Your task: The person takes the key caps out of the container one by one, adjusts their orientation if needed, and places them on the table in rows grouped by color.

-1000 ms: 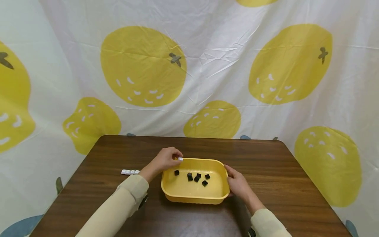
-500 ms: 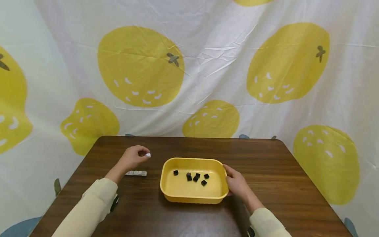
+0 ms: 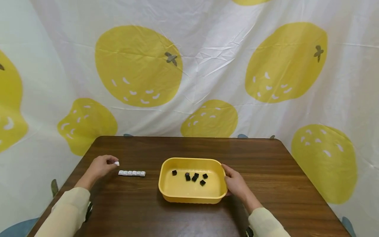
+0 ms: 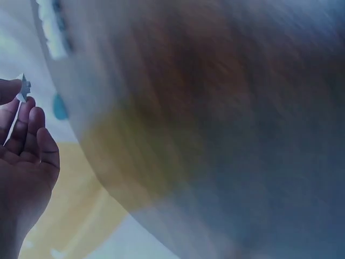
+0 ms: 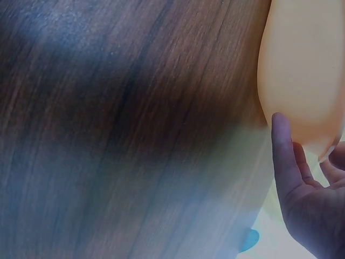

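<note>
Between thumb and fingertip, my left hand (image 3: 101, 166) pinches a small white keycap (image 3: 116, 163), held just behind the left end of a row of white keycaps (image 3: 132, 173) on the table. The left wrist view shows the pinched keycap (image 4: 25, 88) side-on, a small stem showing, and the other fingers loosely bent. A shallow yellow tray (image 3: 193, 199) stands right of the row, with several black keycaps (image 3: 202, 182) scattered inside. My right hand (image 3: 236, 181) grips the tray's right end, thumb at the rim and fingers against the outer wall (image 5: 302, 70).
The dark wood-grain table (image 3: 281, 184) has rounded far corners. Behind it hangs a white cloth (image 3: 207, 72) printed with yellow fruit, close to the far edge. Dark bands sit at the sleeve cuffs.
My left hand has moved left from above the tray's far-left rim, carrying the white keycap, to behind the row's left end. The right hand keeps its grip on the tray.
</note>
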